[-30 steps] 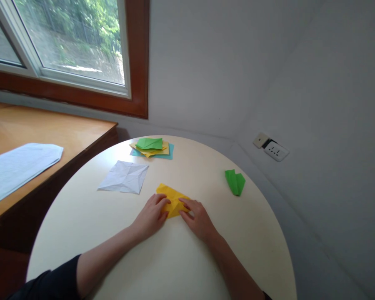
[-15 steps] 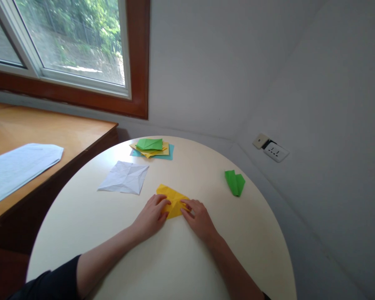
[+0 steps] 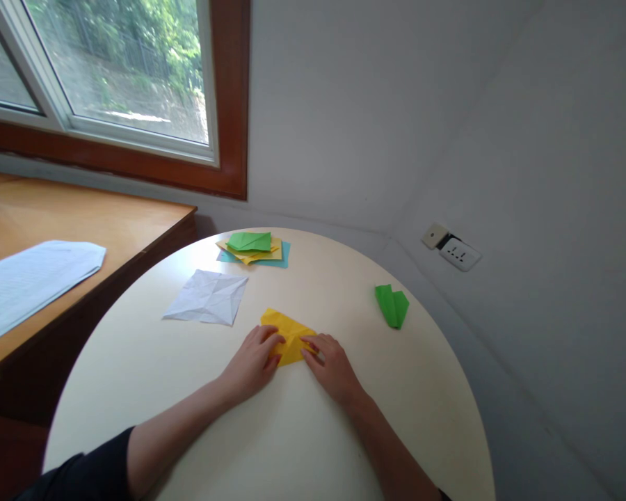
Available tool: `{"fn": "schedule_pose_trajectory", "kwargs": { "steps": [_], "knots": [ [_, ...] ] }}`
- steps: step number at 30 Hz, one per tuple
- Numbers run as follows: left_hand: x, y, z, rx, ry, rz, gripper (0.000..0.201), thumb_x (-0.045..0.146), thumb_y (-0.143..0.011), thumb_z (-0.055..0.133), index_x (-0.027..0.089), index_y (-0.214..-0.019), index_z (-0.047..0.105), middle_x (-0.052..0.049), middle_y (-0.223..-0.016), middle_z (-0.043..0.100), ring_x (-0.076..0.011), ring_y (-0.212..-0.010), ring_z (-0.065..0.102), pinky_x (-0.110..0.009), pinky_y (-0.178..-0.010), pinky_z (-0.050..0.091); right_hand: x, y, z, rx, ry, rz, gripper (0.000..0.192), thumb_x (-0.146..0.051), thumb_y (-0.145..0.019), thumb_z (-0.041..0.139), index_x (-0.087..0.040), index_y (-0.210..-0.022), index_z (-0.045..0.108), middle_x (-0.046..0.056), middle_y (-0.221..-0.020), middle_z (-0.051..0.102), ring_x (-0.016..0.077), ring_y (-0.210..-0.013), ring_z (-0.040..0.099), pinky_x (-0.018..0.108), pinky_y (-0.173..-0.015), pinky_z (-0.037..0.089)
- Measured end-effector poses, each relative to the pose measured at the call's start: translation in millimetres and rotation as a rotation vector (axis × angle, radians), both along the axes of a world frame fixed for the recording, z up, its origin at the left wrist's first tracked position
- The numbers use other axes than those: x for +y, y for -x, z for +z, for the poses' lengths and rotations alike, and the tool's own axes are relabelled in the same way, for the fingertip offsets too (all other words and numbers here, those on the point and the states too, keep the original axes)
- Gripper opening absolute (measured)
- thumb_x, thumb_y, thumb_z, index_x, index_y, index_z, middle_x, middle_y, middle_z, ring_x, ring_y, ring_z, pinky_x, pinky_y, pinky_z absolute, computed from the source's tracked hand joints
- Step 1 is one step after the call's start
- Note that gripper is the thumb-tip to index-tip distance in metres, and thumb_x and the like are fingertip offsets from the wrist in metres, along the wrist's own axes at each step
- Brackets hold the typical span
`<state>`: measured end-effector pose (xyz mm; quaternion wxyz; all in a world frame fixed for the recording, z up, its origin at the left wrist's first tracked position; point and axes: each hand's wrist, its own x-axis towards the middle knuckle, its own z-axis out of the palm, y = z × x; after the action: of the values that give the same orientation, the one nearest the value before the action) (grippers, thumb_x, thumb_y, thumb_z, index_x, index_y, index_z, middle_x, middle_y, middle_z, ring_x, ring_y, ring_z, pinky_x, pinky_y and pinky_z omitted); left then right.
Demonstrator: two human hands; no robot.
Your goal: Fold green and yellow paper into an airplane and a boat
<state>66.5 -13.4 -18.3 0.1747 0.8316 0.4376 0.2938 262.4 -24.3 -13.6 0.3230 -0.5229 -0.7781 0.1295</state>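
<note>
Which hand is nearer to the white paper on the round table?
The left hand, lower in view and right of the white paper. The right hand is farther right, at the right edge of the yellow paper.

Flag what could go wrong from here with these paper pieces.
1. The yellow paper could crease crookedly if the left hand and right hand, both on it, shift unevenly.
2. The green folded piece lies near the right edge of the table; a bump might knock it off.
3. The loose paper stack near the far edge might slide.

Paper (image 3: 293, 342) lies on the table (image 3: 261, 445) between the hands (image 3: 250, 358).
</note>
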Motion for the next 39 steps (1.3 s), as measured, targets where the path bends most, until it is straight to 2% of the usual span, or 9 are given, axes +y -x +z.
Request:
{"fn": "schedule_pose_trajectory", "kwargs": {
  "steps": [21, 28, 39],
  "knots": [
    [-0.3, 0.1, -1.8, -0.011, -0.025, -0.001, 0.026, 0.01, -0.076, 0.049, 0.019, -0.098, 0.059, -0.01, -0.11, 0.056, -0.0238, -0.104, 0.052, -0.043, -0.092, 0.044, 0.5, 0.0, -1.9, -0.007, -0.008, 0.0, 0.018, -0.015, -0.078, 0.056, -0.02, -0.093, 0.064, 0.005, -0.083, 0.066, 0.0179, -0.079, 0.057, 0.034, -0.075, 0.047],
    [-1.5, -0.2, 1.1, -0.022, -0.028, -0.008, 0.021, 0.022, -0.086, 0.042, 0.019, -0.1, 0.058, -0.011, -0.107, 0.057, -0.0227, -0.101, 0.053, -0.042, -0.09, 0.044, 0.6, 0.5, -1.8, -0.009, -0.012, 0.0, 0.018, -0.015, -0.078, 0.056, -0.02, -0.092, 0.064, 0.005, -0.082, 0.066, 0.0179, -0.077, 0.057, 0.033, -0.074, 0.047],
    [-2.9, 0.5, 4.7, 0.06, -0.015, -0.007, 0.022, 0.018, -0.078, 0.051, 0.019, -0.099, 0.058, -0.012, -0.111, 0.054, -0.0257, -0.103, 0.051, -0.045, -0.091, 0.044, -0.4, 2.4, 1.6, -0.005, 0.017, 0.001, 0.022, -0.013, -0.078, 0.056, -0.019, -0.097, 0.064, 0.006, -0.087, 0.065, 0.0189, -0.081, 0.056, 0.036, -0.078, 0.048]
  ]
}}
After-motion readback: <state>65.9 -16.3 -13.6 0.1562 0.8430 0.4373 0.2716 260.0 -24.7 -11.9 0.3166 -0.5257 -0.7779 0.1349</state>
